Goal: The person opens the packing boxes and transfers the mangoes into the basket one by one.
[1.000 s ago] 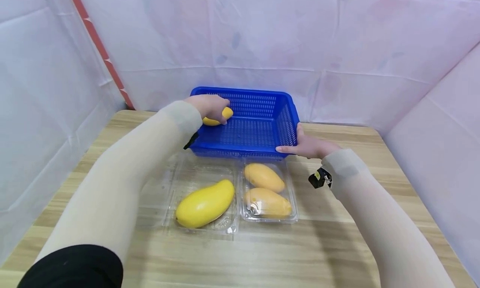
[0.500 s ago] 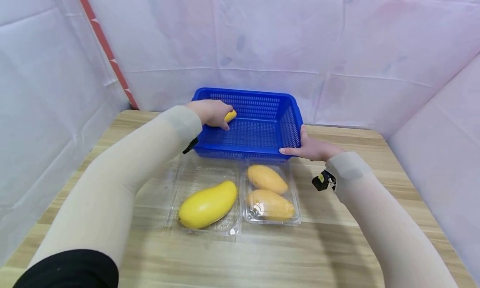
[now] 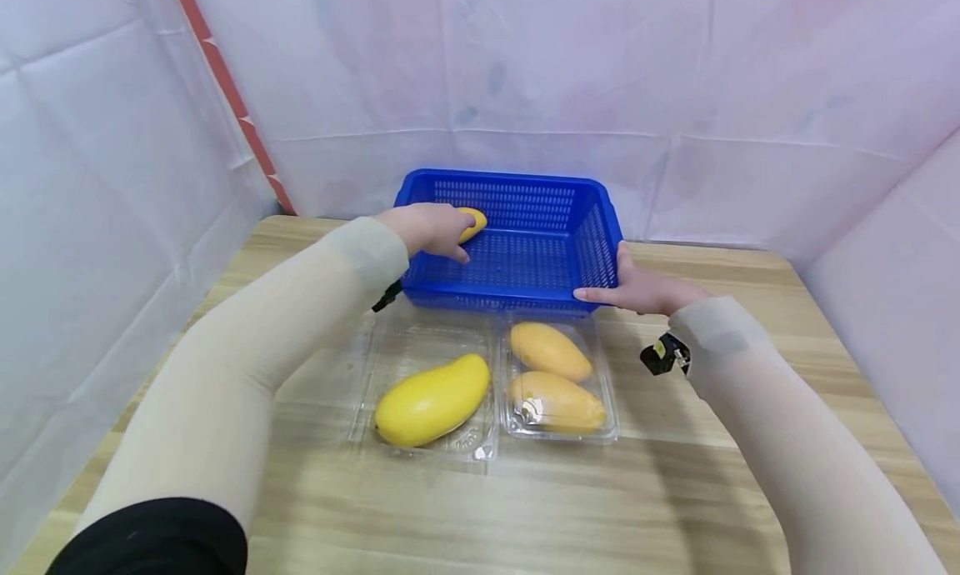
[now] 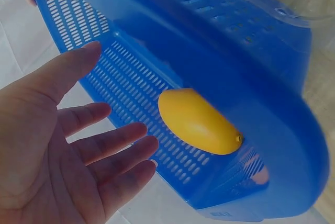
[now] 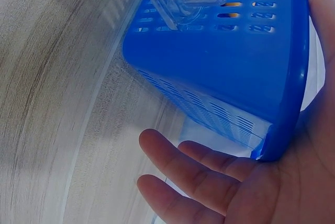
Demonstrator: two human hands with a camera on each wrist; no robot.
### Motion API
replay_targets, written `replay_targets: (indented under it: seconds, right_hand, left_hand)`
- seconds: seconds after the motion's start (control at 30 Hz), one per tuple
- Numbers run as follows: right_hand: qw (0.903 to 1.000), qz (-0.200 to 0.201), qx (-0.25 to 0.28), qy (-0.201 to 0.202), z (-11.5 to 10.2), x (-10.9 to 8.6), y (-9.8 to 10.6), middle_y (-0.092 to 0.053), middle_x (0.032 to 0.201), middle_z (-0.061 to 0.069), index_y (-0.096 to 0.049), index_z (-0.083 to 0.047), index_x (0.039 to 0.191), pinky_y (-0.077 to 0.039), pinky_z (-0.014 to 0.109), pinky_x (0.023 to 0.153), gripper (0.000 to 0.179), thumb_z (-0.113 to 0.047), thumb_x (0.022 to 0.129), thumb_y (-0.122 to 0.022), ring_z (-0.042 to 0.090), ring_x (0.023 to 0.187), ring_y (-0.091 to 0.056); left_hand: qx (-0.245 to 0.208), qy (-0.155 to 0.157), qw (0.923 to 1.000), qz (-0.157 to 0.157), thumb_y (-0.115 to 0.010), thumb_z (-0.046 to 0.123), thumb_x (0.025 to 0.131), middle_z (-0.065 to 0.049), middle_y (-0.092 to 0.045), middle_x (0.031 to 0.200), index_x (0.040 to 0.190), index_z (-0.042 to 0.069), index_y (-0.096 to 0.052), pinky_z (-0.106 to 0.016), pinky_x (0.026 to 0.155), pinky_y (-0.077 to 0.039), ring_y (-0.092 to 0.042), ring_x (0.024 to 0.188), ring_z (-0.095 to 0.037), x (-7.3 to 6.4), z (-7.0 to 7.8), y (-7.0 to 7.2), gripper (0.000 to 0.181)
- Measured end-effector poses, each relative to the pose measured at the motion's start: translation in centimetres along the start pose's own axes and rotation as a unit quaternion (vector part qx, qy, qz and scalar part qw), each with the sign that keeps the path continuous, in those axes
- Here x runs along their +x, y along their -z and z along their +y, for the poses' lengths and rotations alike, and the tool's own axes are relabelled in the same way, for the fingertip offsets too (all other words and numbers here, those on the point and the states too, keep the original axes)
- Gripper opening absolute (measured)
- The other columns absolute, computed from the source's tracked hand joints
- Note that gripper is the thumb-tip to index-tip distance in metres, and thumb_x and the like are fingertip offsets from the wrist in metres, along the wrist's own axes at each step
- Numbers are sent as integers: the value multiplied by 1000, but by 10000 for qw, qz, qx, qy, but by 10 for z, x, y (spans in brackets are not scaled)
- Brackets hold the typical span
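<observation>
My left hand reaches over the left side of a blue slotted plastic basket. Its fingers are spread and hold nothing in the left wrist view. A small yellow mango lies inside the basket, apart from those fingertips; the hand partly hides this mango in the head view. My right hand rests against the basket's near right corner, thumb along the front rim. In the right wrist view, the other visible fingers extend past the corner without wrapping round it.
Before the basket, a see-through plastic box holds a large yellow mango. Beside it, another see-through box holds two orange-yellow mangoes. All stand on a wooden table; white sheeting hangs behind and at both sides.
The head view has shifted slightly, moving the scene rightwards. My left hand's fingers, earlier around the small mango, now extend apart from it. My right hand stays at the basket's corner.
</observation>
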State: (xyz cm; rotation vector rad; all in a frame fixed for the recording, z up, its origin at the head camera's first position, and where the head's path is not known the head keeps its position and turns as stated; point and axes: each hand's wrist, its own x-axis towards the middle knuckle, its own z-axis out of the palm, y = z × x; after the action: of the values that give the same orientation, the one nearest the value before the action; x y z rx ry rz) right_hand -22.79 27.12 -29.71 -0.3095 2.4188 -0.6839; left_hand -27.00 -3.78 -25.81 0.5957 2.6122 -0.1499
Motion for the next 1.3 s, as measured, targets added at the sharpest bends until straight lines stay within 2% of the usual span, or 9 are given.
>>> replay_targets:
  seconds: [0.17,0.27,0.5,0.83,0.9,1.17,1.3]
  right_hand:
    - [10000,5,80,39,-1,4,1,33,144,22,41,-7,132,-11,61,105,119,-64,84,-52,44,136,6]
    - [9998,59,124,106,0,5,3,33,143,23,41,-6,132,-10,61,105,119,-61,85,-53,43,136,8]
    - [9999,25,74,89,0,9,3,30,143,28,41,-4,132,-31,62,96,119,-61,85,-53,50,133,-9]
    - [10000,-60,36,-11,0,9,3,30,143,28,41,-4,131,-32,62,96,120,-64,84,-52,49,133,-12]
    - [9999,-55,92,10,0,9,4,29,143,29,41,-4,131,-36,61,92,120,-63,84,-52,50,131,-16]
    - [10000,-54,65,14,6,12,5,25,144,31,41,-3,131,-41,60,88,119,-61,85,-53,50,129,-24]
    - [9999,-19,115,82,8,13,6,25,144,30,41,-4,131,-40,61,87,117,-59,87,-53,52,129,-21]
  left_hand:
    - [34,-31,10000,45,-54,46,91,-13,-30,149,148,10,-23,-43,108,-24,-29,134,-30,-7,-4,-2,74]
    - [44,-71,9998,165,-55,46,91,-13,-33,147,148,10,-25,-44,108,-25,-31,133,-30,-9,-5,-3,73]
    - [90,-48,9997,236,-54,48,91,-13,-36,145,147,11,-26,-45,106,-28,-33,132,-30,-15,-8,-6,73]
    - [100,34,9993,355,-52,47,92,-14,-40,142,146,9,-29,-45,104,-31,-37,129,-30,-28,-8,-11,70]
    - [52,44,9992,406,-52,47,92,-13,-41,142,146,9,-30,-45,104,-32,-38,129,-30,-30,-9,-12,69]
    - [-106,-27,9992,380,-52,48,92,-14,-40,142,145,9,-32,-45,106,-29,-36,130,-30,-32,-12,-19,69]
    - [-116,-53,9990,435,-52,48,92,-14,-44,139,142,8,-36,-44,105,-30,-40,127,-29,-33,-11,-20,66]
